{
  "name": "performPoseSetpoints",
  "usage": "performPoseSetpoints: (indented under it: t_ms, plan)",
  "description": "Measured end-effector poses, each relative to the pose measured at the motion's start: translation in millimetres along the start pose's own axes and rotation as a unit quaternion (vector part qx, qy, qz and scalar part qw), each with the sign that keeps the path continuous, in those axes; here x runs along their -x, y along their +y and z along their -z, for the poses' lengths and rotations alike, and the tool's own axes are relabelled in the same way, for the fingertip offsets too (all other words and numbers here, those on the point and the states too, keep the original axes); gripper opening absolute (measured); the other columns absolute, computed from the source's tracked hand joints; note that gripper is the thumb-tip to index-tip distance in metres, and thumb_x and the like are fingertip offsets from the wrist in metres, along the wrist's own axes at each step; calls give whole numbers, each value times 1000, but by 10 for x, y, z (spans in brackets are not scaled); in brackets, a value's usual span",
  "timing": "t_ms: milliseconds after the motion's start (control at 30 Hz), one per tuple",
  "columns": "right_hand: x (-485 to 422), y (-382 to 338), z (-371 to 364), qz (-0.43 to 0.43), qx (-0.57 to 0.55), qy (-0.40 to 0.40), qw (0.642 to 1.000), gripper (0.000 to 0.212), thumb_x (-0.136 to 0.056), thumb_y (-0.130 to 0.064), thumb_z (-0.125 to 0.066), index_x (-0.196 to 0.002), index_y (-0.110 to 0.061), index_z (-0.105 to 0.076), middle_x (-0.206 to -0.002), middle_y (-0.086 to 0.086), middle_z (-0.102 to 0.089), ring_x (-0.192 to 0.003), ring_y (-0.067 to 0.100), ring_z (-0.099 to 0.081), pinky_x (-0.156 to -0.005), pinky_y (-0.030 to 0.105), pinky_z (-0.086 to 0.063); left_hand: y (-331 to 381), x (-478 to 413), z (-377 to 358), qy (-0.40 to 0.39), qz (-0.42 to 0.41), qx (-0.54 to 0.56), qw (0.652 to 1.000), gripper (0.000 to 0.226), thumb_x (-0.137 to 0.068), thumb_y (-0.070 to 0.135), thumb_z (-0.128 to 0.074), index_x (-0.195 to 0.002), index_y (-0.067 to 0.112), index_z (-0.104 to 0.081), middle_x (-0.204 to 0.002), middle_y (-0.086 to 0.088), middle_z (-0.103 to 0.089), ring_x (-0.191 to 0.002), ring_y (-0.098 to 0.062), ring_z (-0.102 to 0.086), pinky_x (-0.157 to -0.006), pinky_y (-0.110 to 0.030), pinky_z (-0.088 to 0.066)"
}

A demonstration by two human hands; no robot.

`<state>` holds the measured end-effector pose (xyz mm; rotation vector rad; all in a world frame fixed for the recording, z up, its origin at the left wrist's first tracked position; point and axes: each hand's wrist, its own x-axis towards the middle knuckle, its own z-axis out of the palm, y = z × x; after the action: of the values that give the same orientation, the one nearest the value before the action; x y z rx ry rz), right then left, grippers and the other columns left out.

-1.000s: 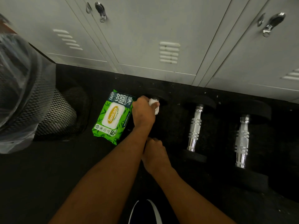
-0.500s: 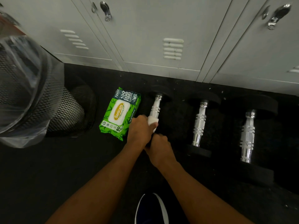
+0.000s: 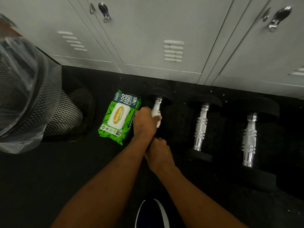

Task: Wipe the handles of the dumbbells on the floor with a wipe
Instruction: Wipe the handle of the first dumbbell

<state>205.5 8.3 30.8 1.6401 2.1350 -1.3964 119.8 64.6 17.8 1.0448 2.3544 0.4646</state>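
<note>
While the left hand point(image 3: 143, 124) clamps a wipe point(image 3: 155, 114) round the dumbbell handle point(image 3: 157, 104) just right of the wipes pack point(image 3: 117, 119), the hold of the right hand point(image 3: 158, 153) is hidden. A bag-lined bin point(image 3: 65, 116) stands left of the pack.

The wipes pack point(image 3: 119, 117) is bright green with a leaf print, a white label bearing a yellow oval and a dark blue band lettered white; the wipe point(image 3: 155, 114) is white. The dumbbell handles point(image 3: 200, 127) are shiny chrome with ribbed bands, their heads point(image 3: 205, 100) black like the pale-flecked floor point(image 3: 49, 178). The lockers point(image 3: 148, 30) are pale grey, the bin point(image 3: 65, 116) black mesh.
</note>
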Motion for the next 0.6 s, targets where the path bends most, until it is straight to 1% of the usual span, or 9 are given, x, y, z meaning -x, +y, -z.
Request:
performPoseSetpoints:
  t_ms: [100, 167, 233, 300, 367, 433, 467, 533, 600]
  plan:
    - [-1, 0, -11, -1, 2, 0, 1000, 33, -90, -30, -59, -115, -9, -59, -116, 12, -58, -106, 25, -55, -88, 35, -50, 43, -79, -34, 0, 2, 19, 1000, 31, -74, 35, -79, -84, 8, -68, -79, -9, -69, -66, -24, -67, -59, -40, -59]
    - [-2, -10, -12, 6, 12, -2, 1000, 30, -91, -27, -58, -115, -9, -60, -116, 12, -58, -107, 23, -54, -83, 29, -47, 30, -70, -57, 8, -1, 20, 1000, 31, -74, 35, -79, -86, 9, -68, -80, -9, -70, -67, -24, -67, -59, -43, -59]
    - [1, -10, -7, 8, 17, -7, 1000, 26, -92, -22, -56, -116, -11, -58, -117, 11, -57, -107, 23, -53, -80, 28, -45, 37, -32, -66, 23, 0, 36, 999, 36, -74, 35, -80, -97, 11, -66, -87, -8, -71, -73, -24, -68, -64, -43, -60]
    - [-9, 3, -14, 3, 10, -10, 1000, 25, -92, -19, -56, -115, -11, -57, -117, 12, -56, -106, 24, -54, -81, 31, -47, 41, 22, -56, 40, 8, 57, 998, 46, -74, 33, -81, -108, 11, -61, -97, -8, -71, -84, -24, -68, -73, -40, -58]
    - [1, 9, -1, 1, 10, -11, 1000, 26, -91, -19, -57, -116, -10, -57, -117, 12, -55, -105, 24, -54, -82, 31, -47, -4, 83, -47, 39, 20, 60, 997, 51, -74, 35, -81, -111, 9, -58, -102, -9, -70, -91, -24, -67, -75, -33, -54]
    - [9, 19, 1, -1, 0, -6, 1000, 28, -91, -19, -58, -118, -10, -57, -118, 13, -54, -104, 24, -55, -83, 31, -47, -75, 139, -43, 18, 28, 23, 999, 48, -78, 42, -77, -107, 8, -61, -100, -10, -69, -92, -26, -66, -70, -29, -48]
    - [14, 21, 0, -1, -6, -4, 1000, 28, -91, -19, -58, -118, -11, -57, -118, 13, -54, -103, 24, -55, -83, 31, -48, -116, 152, -44, 6, 26, -4, 1000, 47, -79, 45, -74, -106, 8, -62, -100, -11, -69, -92, -27, -65, -70, -31, -46]
    - [23, 14, 0, -1, -14, 2, 1000, 29, -91, -21, -59, -118, -11, -57, -116, 12, -56, -101, 24, -57, -81, 32, -49, -181, 145, -47, -22, 20, -45, 999, 46, -83, 47, -69, -109, 9, -62, -103, -13, -66, -97, -30, -62, -73, -35, -45]
    - [24, 5, -2, -5, -19, 2, 1000, 32, -90, -24, -59, -119, -10, -57, -115, 13, -56, -100, 25, -58, -82, 33, -50, -222, 117, -55, -40, 11, -66, 997, 44, -87, 46, -65, -113, 10, -62, -107, -15, -65, -97, -30, -61, -74, -35, -44]
